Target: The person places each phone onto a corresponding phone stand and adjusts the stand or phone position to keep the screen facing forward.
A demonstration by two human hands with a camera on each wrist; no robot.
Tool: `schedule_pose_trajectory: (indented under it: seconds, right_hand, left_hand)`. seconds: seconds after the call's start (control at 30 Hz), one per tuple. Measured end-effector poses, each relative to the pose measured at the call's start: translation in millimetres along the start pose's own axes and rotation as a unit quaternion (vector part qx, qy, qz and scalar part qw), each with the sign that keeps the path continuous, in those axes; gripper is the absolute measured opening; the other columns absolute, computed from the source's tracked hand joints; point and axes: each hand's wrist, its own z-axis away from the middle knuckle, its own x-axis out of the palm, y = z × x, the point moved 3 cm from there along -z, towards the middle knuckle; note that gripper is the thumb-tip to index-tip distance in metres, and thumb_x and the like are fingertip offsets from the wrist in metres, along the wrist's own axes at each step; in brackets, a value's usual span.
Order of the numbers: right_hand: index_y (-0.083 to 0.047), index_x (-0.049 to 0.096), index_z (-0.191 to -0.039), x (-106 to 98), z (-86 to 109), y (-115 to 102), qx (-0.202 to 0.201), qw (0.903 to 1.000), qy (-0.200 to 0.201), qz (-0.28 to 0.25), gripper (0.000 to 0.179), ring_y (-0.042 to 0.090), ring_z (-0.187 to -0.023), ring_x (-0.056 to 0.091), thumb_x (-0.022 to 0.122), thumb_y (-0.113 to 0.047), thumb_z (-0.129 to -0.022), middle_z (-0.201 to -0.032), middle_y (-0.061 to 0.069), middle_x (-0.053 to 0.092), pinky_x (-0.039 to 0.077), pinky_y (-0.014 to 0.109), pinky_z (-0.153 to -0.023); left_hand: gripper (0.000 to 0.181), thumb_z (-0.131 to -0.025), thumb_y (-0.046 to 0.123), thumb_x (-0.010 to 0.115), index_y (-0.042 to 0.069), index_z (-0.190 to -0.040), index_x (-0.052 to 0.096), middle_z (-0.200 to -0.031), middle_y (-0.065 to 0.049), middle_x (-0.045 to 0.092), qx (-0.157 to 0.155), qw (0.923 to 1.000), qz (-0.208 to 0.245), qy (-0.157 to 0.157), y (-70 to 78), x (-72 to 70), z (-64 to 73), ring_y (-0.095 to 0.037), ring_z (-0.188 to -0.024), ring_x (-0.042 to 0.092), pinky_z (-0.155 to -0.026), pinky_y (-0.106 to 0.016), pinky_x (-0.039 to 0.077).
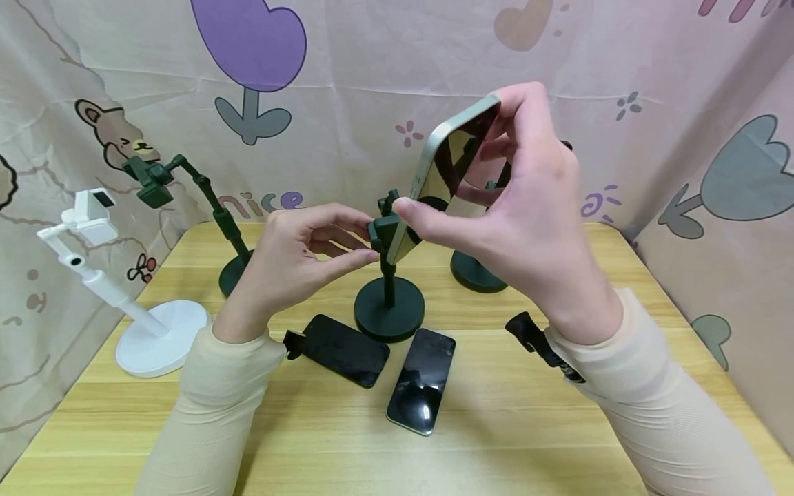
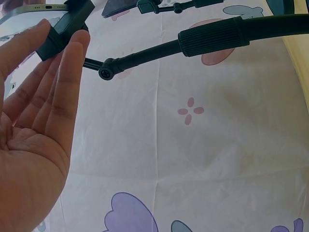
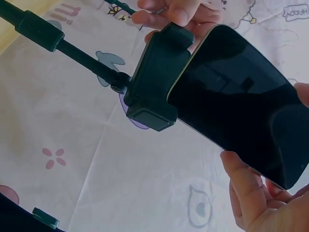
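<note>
My right hand (image 1: 527, 179) grips a smartphone (image 3: 236, 96) by its two long edges, thumb on one and fingers on the other. The phone is tilted in the air with its dark screen partly towards me. My left hand (image 1: 310, 255) pinches the clamp of the middle dark green phone stand (image 1: 389, 310) between thumb and fingers. In the right wrist view the phone's near end meets the open side of the clamp (image 3: 157, 67); whether it sits inside the clamp I cannot tell. In the left wrist view the left hand (image 2: 38, 121) steadies the clamp from below.
Two phones (image 1: 345, 350) (image 1: 423, 382) lie on the wooden table (image 1: 496, 441) before the middle stand. A white stand (image 1: 164, 337) and another green stand (image 1: 232, 272) are at left. A further green stand (image 1: 477, 272) is behind the right hand. A printed curtain (image 1: 360, 62) hangs behind.
</note>
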Motion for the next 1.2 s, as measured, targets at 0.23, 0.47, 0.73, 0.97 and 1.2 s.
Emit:
schedule_pose_trajectory:
  seconds: [0.23,0.47,0.73,0.97,1.2]
  right_hand:
    - [-0.017,0.047,-0.124,10.5,1.1,15.3,-0.029,0.9987,0.006,0.041,0.081,0.003,-0.086,0.072,0.096,-0.055,-0.072,-0.109,-0.005,0.068,0.065,0.021,-0.071]
    - [-0.004,0.045,-0.129,13.2,2.4,8.3,0.003,0.9985,-0.033,0.043,0.086,0.004,-0.091,0.069,0.097,-0.045,-0.074,-0.11,0.0,0.064,0.063,0.015,-0.076]
    - [-0.005,0.045,-0.129,17.5,3.4,7.9,0.025,0.9981,-0.051,0.025,0.084,0.003,-0.092,0.072,0.099,-0.04,-0.074,-0.112,-0.002,0.066,0.063,0.017,-0.077]
    - [-0.006,0.045,-0.128,20.0,4.7,8.9,0.033,0.9973,-0.057,0.033,0.083,0.0,-0.092,0.071,0.099,-0.039,-0.074,-0.108,-0.004,0.066,0.064,0.018,-0.076]
    - [-0.005,0.045,-0.129,23.0,4.8,10.5,0.031,0.9962,-0.062,0.052,0.084,0.003,-0.09,0.072,0.098,-0.041,-0.075,-0.108,-0.004,0.069,0.063,0.017,-0.076]
  left_hand:
    - [0.035,-0.082,-0.002,0.091,0.002,-0.114,0.079,-0.103,-0.008,0.082,0.007,1.0,-0.005,0.0,-0.6,1.2,0.2,-0.013,-0.088,0.082,-0.078,-0.021,0.065]
    - [0.033,-0.084,0.0,0.09,0.001,-0.114,0.078,-0.107,-0.008,0.082,0.005,0.9999,-0.009,0.004,-0.5,2.0,0.3,-0.014,-0.089,0.082,-0.078,-0.021,0.065]
    - [0.028,-0.085,0.0,0.089,0.0,-0.111,0.079,-0.105,-0.008,0.082,0.008,0.9998,-0.008,0.016,0.6,3.1,0.5,-0.013,-0.087,0.081,-0.077,-0.02,0.065]
    - [0.026,-0.084,0.0,0.089,0.001,-0.109,0.079,-0.103,-0.01,0.083,0.02,0.9995,-0.012,0.023,1.8,3.8,-0.4,-0.013,-0.087,0.08,-0.077,-0.02,0.065]
    - [0.024,-0.084,0.0,0.09,0.002,-0.106,0.08,-0.097,-0.007,0.083,0.038,0.9984,-0.027,0.032,3.1,2.9,-0.8,-0.012,-0.084,0.08,-0.076,-0.019,0.064]
